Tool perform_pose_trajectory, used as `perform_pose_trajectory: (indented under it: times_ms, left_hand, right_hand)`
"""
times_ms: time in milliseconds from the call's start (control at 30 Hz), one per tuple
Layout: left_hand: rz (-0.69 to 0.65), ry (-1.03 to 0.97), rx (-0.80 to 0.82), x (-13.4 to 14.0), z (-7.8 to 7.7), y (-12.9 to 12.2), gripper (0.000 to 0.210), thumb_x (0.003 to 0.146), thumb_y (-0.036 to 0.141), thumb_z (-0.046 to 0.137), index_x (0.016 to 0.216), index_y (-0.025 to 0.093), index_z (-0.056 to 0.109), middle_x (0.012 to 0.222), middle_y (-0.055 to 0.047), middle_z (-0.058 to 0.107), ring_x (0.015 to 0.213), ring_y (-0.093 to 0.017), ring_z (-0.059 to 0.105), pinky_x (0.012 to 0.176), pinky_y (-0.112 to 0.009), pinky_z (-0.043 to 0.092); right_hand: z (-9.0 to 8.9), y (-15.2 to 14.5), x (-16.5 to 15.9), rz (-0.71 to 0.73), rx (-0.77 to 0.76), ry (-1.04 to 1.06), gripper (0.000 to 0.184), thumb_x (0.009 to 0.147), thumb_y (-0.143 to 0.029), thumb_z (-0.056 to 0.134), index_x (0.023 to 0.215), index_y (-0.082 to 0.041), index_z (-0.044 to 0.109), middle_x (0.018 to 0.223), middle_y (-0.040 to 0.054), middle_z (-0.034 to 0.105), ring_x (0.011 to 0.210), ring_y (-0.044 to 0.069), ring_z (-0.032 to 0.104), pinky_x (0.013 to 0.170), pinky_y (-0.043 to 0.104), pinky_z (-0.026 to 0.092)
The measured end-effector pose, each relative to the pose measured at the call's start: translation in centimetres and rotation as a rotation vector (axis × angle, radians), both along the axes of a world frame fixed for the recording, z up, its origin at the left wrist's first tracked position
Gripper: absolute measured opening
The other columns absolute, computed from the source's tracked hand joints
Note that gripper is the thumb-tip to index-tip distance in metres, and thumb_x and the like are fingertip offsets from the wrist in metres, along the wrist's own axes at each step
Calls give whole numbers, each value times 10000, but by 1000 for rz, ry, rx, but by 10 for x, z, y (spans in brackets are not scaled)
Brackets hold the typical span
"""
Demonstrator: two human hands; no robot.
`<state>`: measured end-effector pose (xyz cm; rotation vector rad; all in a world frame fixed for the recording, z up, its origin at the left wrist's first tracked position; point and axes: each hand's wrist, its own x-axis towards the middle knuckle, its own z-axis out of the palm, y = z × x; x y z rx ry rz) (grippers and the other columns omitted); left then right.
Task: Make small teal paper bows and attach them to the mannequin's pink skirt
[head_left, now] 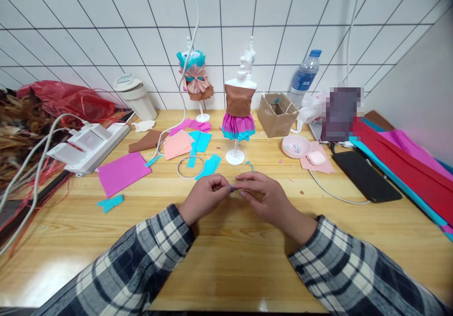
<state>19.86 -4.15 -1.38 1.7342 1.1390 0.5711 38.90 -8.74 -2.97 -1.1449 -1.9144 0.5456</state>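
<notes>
In front of the miniature dress form, my left hand [207, 197] pinches a small blue twisted piece [232, 189], seemingly crepe paper, between thumb and forefinger. The fingers of my right hand [268, 197] close on its other end, and both hands mostly hide it. Just behind them stands the white dress form [240, 83] with a brown top [239, 101] and a purple skirt [238, 122] edged in turquoise. A scrap of turquoise paper [209, 166] and a bangle-like ring [190, 166] lie close to my left hand.
A second dressed form [198, 82], a cardboard box [278, 115] and a water bottle [305, 80] stand along the tiled wall. Right: a bead dish [296, 147], a black phone [366, 176], coloured sheets [406, 165]. Left: a purple sheet [123, 173], a power strip [95, 148] with cables.
</notes>
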Motion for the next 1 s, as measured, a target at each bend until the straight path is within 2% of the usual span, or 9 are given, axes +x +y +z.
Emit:
perform_pose_trajectory:
  times_ms: [200,333,467,800,1000]
  left_hand:
    - [3,-29,-25,-1,0,1,217,754,347,586,679,144,604,708,-14,584,663,-144,507,640,-264,397]
    - [-16,-125,-34,-4,-2,3,234,770,361,605,706,138,640,754,-29,607,722,-156,530,700,-275,408]
    - [-6,-195,-65,-6,-4,4,242,767,372,637,707,138,653,742,-24,605,707,-146,519,689,-266,401]
    - [43,-251,-92,-7,-6,5,224,739,346,662,667,138,623,716,-19,597,692,-142,513,680,-266,402]
    - [40,-232,-107,-5,-3,3,219,724,340,658,652,139,611,700,-10,593,667,-134,503,651,-257,396]
  right_hand:
    - [-3,1,0,7,-27,-20,281,856,-160,564,1058,-293,708,1133,23,660,1033,164,619,909,329,504]
    - [-4,2,1,12,-37,-15,326,864,-138,541,1100,-302,695,1146,22,656,1043,156,617,918,323,503]
    - [-5,2,1,20,-44,-1,346,862,-129,539,1125,-298,687,1175,33,648,1068,158,613,931,330,502]
    - [1,-1,-2,108,-34,67,380,876,-115,498,1172,-291,659,1219,49,637,1118,158,603,959,349,493]
    - [1,-2,0,42,21,-18,380,858,-105,518,1145,-305,668,1180,25,651,1071,156,619,936,333,506]
